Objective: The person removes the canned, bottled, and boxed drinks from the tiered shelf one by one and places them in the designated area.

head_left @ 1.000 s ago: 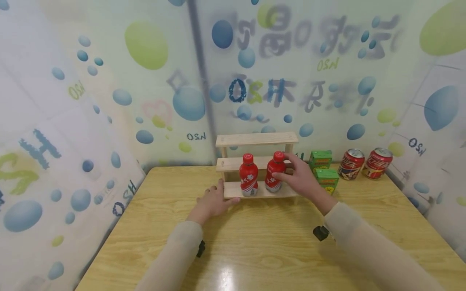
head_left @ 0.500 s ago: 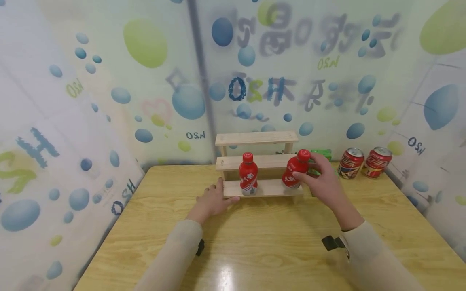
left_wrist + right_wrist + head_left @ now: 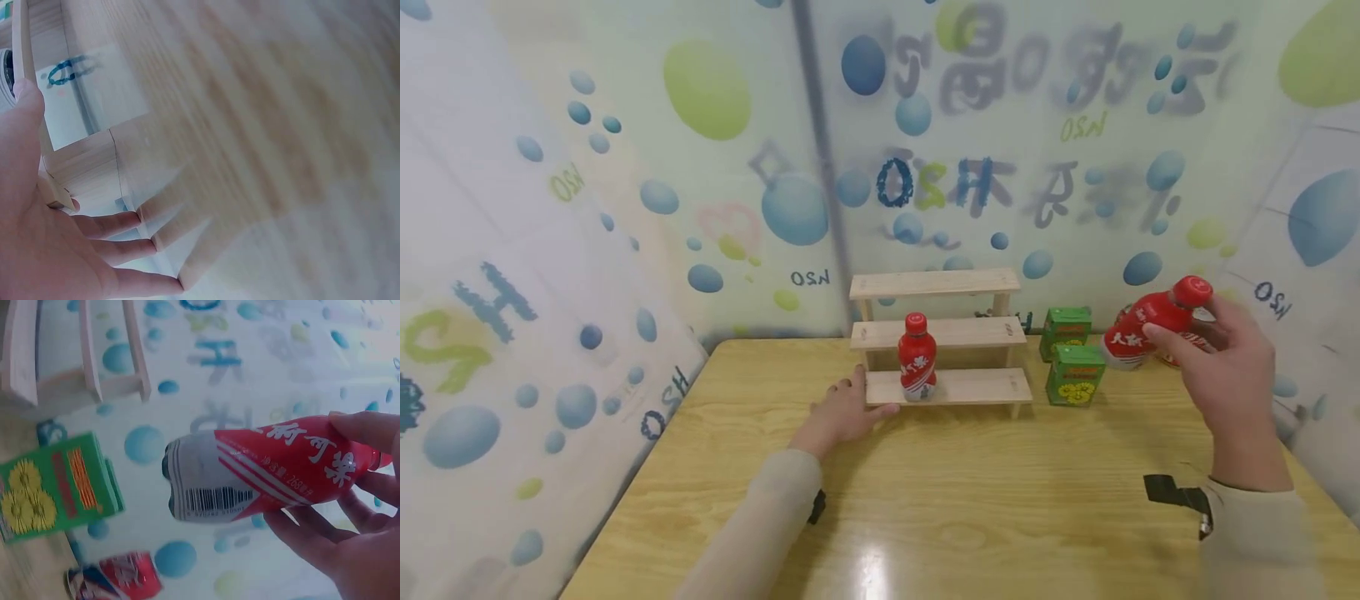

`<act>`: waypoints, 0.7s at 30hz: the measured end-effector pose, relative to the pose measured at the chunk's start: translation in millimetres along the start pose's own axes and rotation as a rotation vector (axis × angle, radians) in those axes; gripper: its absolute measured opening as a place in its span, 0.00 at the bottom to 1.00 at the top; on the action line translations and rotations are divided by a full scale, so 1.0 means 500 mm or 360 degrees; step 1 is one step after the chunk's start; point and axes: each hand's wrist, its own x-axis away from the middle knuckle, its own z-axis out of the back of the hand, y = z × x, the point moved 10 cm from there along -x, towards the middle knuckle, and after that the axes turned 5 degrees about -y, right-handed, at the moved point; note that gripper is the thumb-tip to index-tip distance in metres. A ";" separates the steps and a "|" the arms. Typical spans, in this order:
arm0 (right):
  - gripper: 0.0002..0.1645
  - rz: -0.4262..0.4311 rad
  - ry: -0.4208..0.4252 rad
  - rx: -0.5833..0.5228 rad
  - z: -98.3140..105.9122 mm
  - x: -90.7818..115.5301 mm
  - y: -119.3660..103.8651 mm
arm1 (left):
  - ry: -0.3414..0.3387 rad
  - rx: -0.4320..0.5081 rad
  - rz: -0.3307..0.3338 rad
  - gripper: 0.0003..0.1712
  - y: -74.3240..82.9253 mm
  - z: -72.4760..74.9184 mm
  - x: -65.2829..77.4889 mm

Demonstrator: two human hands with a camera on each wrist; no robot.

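My right hand grips a small red cola bottle by its upper half, thumb on one side and fingers on the other. Held off the table, the bottle tilts with its cap to the upper right; its barcode and white base show in the right wrist view. A three-tier wooden shelf stands at the back of the table. One red bottle stands upright on its lowest tier. My left hand rests at the left end of that tier, thumb along the front edge and other fingers straight on the table.
Two green juice cartons stand right of the shelf, one behind the other. Red cans behind the held bottle are mostly hidden in the head view; one can shows in the right wrist view. A patterned curtain hangs behind the table.
My right hand has lifted one bottle off the lowest tier and carried it right, past the green cartons, tilting it. My left hand stays at the shelf's left end.
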 end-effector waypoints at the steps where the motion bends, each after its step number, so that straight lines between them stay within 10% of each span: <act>1: 0.36 -0.0032 0.0018 0.0012 0.011 -0.004 0.012 | 0.0001 -0.0003 -0.0001 0.69 0.001 -0.001 -0.001; 21: 0.50 -0.0278 -0.0388 0.0382 -0.049 -0.055 0.214 | 0.0030 0.0030 0.0004 0.67 0.000 0.000 -0.001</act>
